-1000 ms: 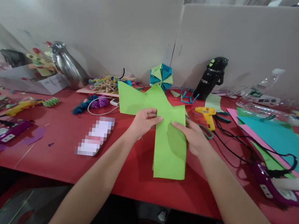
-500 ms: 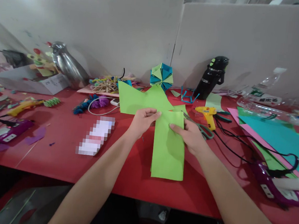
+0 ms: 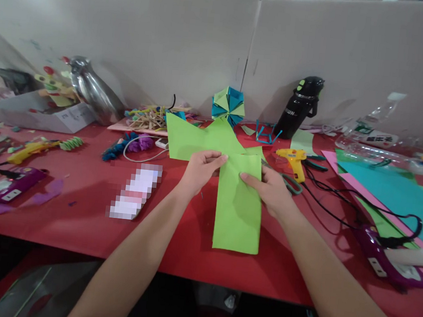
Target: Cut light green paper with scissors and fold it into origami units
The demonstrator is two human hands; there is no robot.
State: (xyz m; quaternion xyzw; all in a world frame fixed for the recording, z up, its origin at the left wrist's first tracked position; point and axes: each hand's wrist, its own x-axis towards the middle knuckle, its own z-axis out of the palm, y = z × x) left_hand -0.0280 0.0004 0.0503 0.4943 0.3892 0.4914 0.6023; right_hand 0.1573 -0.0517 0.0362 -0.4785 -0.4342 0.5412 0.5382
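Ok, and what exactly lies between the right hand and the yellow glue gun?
In the head view, scissors with a grey-green handle lie between the right hand and the yellow glue gun, partly hidden by the hand.

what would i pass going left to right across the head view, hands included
Left-side purple power strip → metal jug → phone → left hand → folded green paper → right hand → teal sheet.
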